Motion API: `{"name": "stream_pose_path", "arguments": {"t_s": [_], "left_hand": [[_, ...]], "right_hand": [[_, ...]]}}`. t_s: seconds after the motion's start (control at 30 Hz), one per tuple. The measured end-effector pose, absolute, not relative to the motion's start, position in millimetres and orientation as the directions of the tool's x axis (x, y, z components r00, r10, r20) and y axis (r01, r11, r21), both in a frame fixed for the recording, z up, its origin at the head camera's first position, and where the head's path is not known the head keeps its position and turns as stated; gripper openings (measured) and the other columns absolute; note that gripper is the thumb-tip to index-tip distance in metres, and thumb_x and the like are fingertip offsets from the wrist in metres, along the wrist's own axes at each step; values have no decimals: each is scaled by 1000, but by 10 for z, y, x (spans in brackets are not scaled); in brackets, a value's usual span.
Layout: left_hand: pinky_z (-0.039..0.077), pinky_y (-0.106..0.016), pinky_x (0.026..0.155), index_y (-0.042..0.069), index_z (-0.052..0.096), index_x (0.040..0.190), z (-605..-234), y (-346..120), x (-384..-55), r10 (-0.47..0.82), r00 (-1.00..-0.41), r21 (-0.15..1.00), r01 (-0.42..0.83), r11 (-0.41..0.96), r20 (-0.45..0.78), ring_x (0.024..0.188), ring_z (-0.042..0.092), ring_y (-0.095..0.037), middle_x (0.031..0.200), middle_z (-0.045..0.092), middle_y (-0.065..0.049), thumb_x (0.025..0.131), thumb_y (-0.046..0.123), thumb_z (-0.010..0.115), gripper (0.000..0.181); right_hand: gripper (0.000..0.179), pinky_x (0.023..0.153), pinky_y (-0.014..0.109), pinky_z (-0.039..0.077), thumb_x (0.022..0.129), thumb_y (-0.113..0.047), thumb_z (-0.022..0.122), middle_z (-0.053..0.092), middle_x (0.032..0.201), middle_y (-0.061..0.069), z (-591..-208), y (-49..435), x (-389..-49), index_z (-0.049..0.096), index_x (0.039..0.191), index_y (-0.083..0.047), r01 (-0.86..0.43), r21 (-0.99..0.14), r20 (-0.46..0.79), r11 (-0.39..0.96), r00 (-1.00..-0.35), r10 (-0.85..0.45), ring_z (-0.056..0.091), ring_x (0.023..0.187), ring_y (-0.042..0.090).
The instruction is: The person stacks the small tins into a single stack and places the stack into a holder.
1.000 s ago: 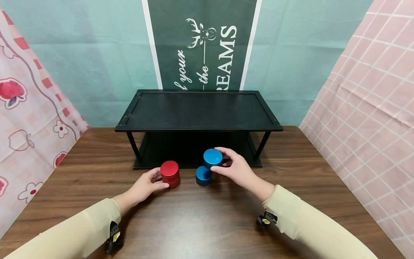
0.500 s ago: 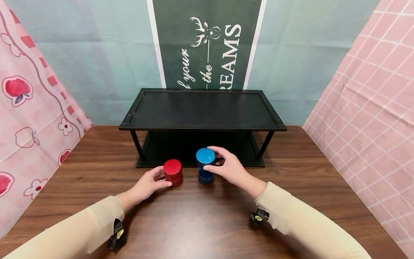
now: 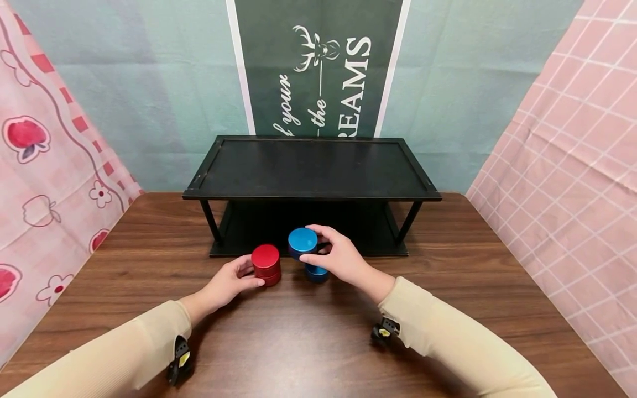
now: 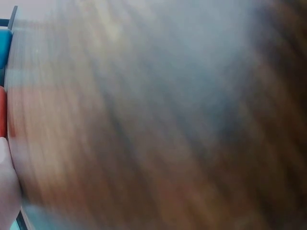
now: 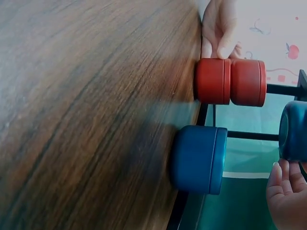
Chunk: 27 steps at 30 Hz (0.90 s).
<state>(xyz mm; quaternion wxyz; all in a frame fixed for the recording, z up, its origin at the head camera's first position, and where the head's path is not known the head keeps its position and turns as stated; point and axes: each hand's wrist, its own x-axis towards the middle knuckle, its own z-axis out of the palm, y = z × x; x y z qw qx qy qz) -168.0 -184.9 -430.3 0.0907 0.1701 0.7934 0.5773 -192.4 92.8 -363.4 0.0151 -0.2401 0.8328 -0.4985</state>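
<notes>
Two round red metal tins stand stacked on the table, the upper red tin [image 3: 265, 256] resting on the lower red tin [image 5: 212, 81]. My left hand [image 3: 226, 284] grips this stack from the left, its thumb low at the front. In my right hand [image 3: 340, 257] a blue tin [image 3: 302, 239] is held up by its side, pinched between thumb and fingers. Beneath it and slightly to the right, a second blue tin [image 3: 316, 273] stands on the table, partly covered in the head view. The right wrist view shows a wide gap between the two blue tins.
Right behind the tins stands a black two-tier rack [image 3: 313, 168], its front edge close to both hands. The wooden table [image 3: 298, 342] runs toward me. Cloths hang at the back [image 3: 448, 99] and both sides. The left wrist view is mostly blurred wood.
My right hand has carried the blue tin leftward, past the top of the lower blue tin and toward the red stack. My left hand stays on the red tins; the head view shifted slightly.
</notes>
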Motion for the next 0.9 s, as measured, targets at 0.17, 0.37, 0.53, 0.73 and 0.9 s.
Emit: {"name": "stream_pose_path", "arguments": {"t_s": [0.17,0.37,0.53,0.73,0.9], "left_hand": [[38,-45,100,-8,45,128,-4295,-1858,-1676,372,-927,944,167,285,51,118,49,-35,125,54,-23,84,11,69,53],[38,-45,100,-6,46,129,-4276,-1857,-1678,365,-930,945,150,290,36,118,50,-35,124,54,-23,84,13,70,54],[37,-46,101,-5,46,129,-4290,-1865,-1672,369,-929,949,134,285,20,119,49,-35,125,54,-22,84,14,70,54],[37,-46,101,-4,46,129,-4292,-1858,-1673,368,-930,952,133,277,22,119,49,-35,126,54,-22,85,14,69,54],[37,-45,100,-4,46,129,-4285,-1853,-1673,370,-929,954,130,271,21,119,49,-35,126,53,-22,84,14,70,54]], "right_hand": [[57,79,31,52,77,-23,77,58,114,3,-3656,868,-1935,54,128,-13,-390,-835,216,387,-881,-421,56,93,19],[57,82,35,52,76,-21,78,58,115,5,-3660,762,-1936,54,127,-11,-402,-827,217,392,-873,-438,57,94,20],[57,83,35,52,77,-22,78,57,120,4,-3660,661,-1925,54,128,-11,-401,-830,204,388,-865,-458,56,97,19],[57,83,35,51,77,-22,78,57,118,4,-3666,541,-1934,54,128,-11,-422,-827,218,372,-850,-479,56,97,19],[58,83,33,52,77,-24,78,57,117,3,-3690,445,-1947,54,128,-12,-429,-823,218,372,-844,-490,56,96,18]]}}
